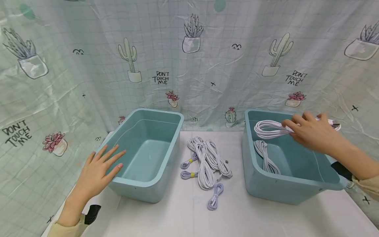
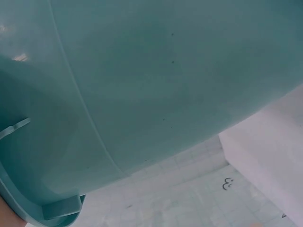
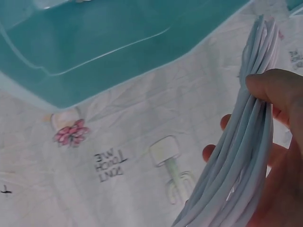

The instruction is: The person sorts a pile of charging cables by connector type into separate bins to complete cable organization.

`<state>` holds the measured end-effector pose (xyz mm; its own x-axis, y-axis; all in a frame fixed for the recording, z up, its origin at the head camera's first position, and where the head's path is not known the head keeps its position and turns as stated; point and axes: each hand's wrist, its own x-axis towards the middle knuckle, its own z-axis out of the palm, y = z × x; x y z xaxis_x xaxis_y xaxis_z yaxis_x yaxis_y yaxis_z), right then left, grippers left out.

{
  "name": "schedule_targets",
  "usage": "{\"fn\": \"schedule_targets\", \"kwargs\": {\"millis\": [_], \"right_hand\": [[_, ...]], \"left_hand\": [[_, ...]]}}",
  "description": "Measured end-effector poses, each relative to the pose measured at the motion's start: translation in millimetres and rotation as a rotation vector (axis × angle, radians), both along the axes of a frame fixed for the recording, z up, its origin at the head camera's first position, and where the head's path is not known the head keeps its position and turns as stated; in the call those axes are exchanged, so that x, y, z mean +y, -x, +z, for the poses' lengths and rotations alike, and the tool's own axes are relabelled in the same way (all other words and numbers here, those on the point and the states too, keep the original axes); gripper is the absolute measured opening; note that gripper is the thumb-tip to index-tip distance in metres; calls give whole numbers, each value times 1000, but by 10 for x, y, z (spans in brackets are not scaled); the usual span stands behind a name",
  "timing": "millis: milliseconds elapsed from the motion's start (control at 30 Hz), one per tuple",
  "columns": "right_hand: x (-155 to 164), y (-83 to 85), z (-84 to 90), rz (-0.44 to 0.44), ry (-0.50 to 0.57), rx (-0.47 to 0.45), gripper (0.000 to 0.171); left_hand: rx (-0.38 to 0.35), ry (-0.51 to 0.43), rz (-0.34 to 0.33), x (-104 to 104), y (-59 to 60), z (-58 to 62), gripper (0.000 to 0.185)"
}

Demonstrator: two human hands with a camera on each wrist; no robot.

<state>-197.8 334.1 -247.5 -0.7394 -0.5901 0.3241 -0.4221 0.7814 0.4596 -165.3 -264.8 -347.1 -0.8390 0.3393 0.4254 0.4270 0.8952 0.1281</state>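
Observation:
Over the right teal bin (image 1: 284, 190), my right hand (image 1: 318, 135) grips a coiled white cable (image 1: 268, 129), its loops hanging out to the left and a connector showing beyond the fingers. The right wrist view has the thumb pressed across the cable strands (image 3: 241, 151), with fingertips behind them. Inside that bin, another white cable coil (image 1: 266, 158) lies along the left side. My left hand (image 1: 96, 171) is at the near left rim of the left teal bin (image 1: 145, 193), fingers spread and straight. That bin's wall (image 2: 156, 94) fills most of the left wrist view.
Between the bins, several white cable coils (image 1: 204, 164) lie heaped on the white table (image 1: 189, 220). Beside them are small lavender cables (image 1: 189, 174), two with yellow bands, and another lavender cable (image 1: 215, 197) nearer the front. A cactus-print curtain (image 1: 207, 75) hangs behind.

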Motion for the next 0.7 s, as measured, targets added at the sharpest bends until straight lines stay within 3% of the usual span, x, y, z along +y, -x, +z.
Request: {"fn": "schedule_targets", "kwargs": {"millis": [67, 133, 167, 233, 267, 367, 400, 500, 533, 600, 700], "right_hand": [[43, 37, 4, -11, -5, -5, 31], [79, 75, 6, -11, -7, -20, 50], [103, 102, 1, -2, -10, -28, 50], [150, 151, -13, 23, -3, -43, 31], [173, 175, -23, 36, -1, -49, 30], [242, 239, -59, 75, 9, -61, 62], [257, 252, -68, 84, 12, -62, 62], [284, 302, -95, 102, 17, -72, 28], [288, 318, -104, 105, 21, -81, 27], [289, 351, -119, 104, 23, -99, 48], [292, 407, -149, 98, 20, -127, 48]], "left_hand": [[3, -2, 1, 1, 0, 1, 44], [3, -4, 0, 0, 1, 0, 44], [3, -5, 2, 1, 0, -1, 44], [4, -8, 3, 2, 0, -2, 44], [4, -10, 4, 3, 0, -2, 44], [6, -12, 7, 7, 0, -3, 43], [8, -12, 6, 8, 2, -3, 43], [19, -16, 5, 5, 6, -6, 43], [22, -17, 4, 4, 7, -8, 43], [29, -19, 3, 2, 11, -13, 43], [32, -20, 5, -1, 15, -24, 43]]}}
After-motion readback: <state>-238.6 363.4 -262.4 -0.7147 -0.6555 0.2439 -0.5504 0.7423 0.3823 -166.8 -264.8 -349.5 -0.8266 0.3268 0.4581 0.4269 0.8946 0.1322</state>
